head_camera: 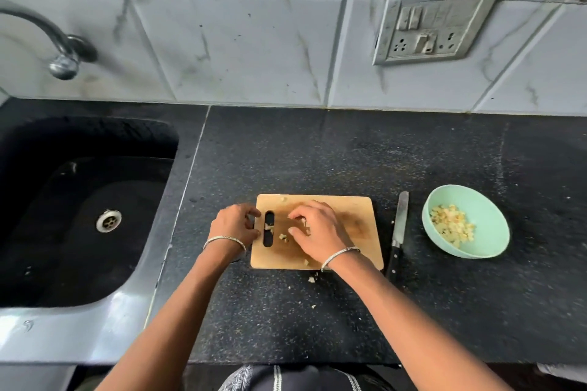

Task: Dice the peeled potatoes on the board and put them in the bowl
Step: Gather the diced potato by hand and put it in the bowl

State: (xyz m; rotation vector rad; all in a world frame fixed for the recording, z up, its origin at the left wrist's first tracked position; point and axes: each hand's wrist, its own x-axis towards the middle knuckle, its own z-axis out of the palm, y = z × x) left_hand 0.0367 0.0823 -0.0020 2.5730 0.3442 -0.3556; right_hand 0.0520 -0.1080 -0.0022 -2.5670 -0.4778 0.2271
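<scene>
A wooden cutting board (355,216) lies on the black counter with a few diced potato bits (283,237) near its slot handle. My left hand (233,225) rests at the board's left edge, fingers curled against it. Over the board's middle, my right hand (317,233) pinches at small potato pieces with its fingertips. A mint green bowl (486,209) at the right holds a heap of diced potato (452,227). The knife (398,232) lies on the counter between board and bowl, blade pointing away from me.
A black sink (79,209) with a drain lies to the left, a tap (60,51) above it. Stray potato crumbs (312,279) sit on the counter just in front of the board. A switch socket plate (435,25) is on the tiled wall.
</scene>
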